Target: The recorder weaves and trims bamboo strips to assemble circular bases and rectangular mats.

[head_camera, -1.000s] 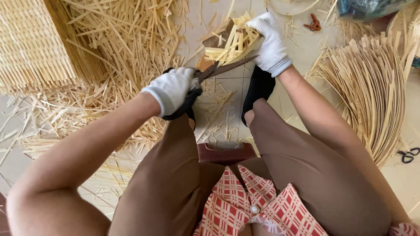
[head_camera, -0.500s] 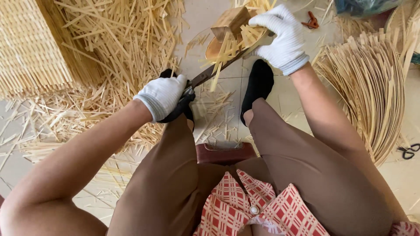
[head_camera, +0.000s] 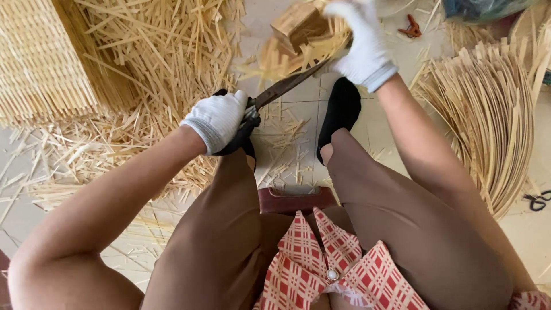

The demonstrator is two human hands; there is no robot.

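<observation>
My left hand (head_camera: 217, 119), in a white glove, grips the handle of a long dark knife (head_camera: 287, 85) above my left knee. The blade runs up and to the right toward a wooden block (head_camera: 297, 24) with pale bamboo strips (head_camera: 287, 57) lying against it. My right hand (head_camera: 363, 45), also in a white glove, holds a bundle of these strips near the blade's far end, at the top of the view. Motion blurs the strips, so the exact grip is hard to read. My feet in black socks (head_camera: 340, 110) rest on the tiled floor below.
A large heap of bamboo offcuts (head_camera: 149, 63) covers the floor to the left, beside a woven mat (head_camera: 40, 63). A fanned sheaf of long strips (head_camera: 488, 115) lies at the right. Red pliers (head_camera: 412, 26) sit at top right, black scissors (head_camera: 536, 201) at the right edge.
My right hand has risen toward the top of the view with the strips. The wooden block now sits higher in the view. The left hand kept its hold on the knife.
</observation>
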